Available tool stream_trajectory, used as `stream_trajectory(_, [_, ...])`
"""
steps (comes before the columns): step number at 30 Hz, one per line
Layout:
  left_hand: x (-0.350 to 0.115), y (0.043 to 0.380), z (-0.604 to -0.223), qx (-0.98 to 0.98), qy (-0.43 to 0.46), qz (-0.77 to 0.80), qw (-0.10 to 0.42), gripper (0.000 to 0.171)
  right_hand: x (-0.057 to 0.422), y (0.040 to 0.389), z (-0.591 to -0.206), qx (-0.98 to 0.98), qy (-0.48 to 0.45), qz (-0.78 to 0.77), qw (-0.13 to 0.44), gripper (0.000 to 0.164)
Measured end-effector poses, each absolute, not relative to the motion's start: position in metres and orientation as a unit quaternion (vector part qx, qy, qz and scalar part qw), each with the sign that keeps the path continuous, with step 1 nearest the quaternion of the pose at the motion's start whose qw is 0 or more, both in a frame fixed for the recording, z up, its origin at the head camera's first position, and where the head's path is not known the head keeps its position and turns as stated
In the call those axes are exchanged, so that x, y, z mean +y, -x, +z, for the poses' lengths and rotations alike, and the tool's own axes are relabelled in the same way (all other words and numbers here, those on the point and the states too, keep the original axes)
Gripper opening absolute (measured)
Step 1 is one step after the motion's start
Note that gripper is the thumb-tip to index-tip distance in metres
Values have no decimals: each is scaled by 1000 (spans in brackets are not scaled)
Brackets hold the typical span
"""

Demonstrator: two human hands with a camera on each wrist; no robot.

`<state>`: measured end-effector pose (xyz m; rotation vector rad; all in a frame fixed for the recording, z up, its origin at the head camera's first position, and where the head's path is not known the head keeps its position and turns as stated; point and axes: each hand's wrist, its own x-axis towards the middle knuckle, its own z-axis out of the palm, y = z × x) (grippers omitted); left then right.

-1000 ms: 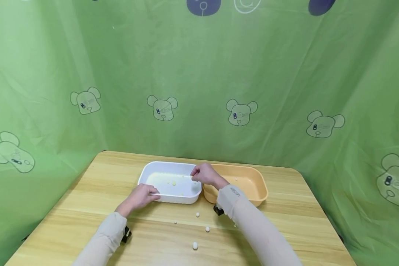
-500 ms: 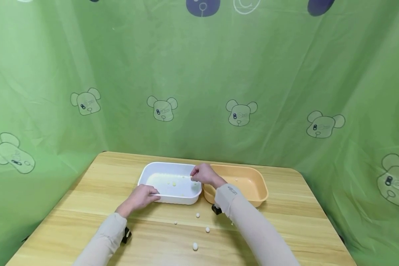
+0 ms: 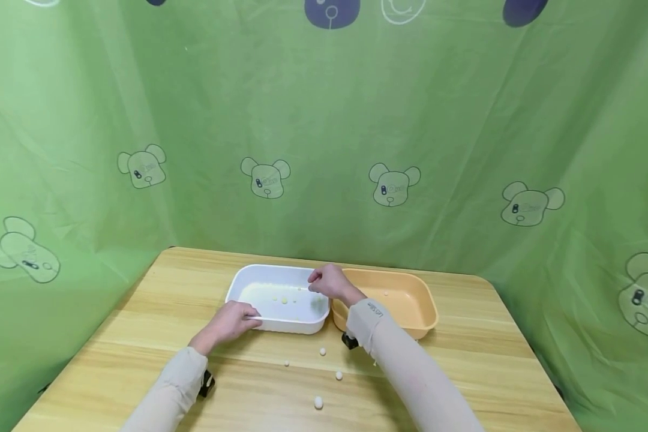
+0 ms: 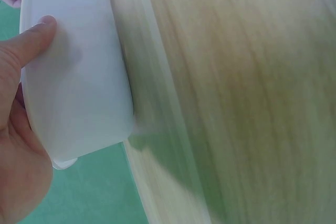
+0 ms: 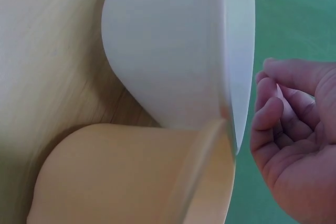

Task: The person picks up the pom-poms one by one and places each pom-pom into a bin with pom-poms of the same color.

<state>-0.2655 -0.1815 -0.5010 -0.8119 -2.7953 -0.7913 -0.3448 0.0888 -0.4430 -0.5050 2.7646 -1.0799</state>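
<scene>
"How many bins?"

"Two on the tabletop (image 3: pixel 248 390): a white bin (image 3: pixel 288 326) and, just right of it, an orange bin (image 3: pixel 402 305). Both lie lengthwise left to right, mouths upward."

"Balls?"

"Four white balls (image 3: pixel 318 402) on the wood, one small ball (image 3: pixel 386 294) inside the orange. The white holds a few yellow bits (image 3: pixel 284 300), too tiny to count surely."

"And the hands?"

"The left hand (image 3: pixel 228 323) grips the white bin's near wall, thumb outside. The right hand (image 3: pixel 330 282), above its right end, has curled fingers, tips together, nothing visibly pinched."
</scene>
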Motion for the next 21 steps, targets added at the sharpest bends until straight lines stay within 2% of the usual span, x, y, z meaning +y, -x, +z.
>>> stream_trajectory(15, [-182, 263, -499, -925, 274, -252, 76, 5, 104, 332, -439, 905, 170, -385, 65, 7])
stream_trajectory(21, [-180, 263, -498, -929, 265, -251, 61, 5, 114, 330, -438, 905, 179, -382, 54, 8])
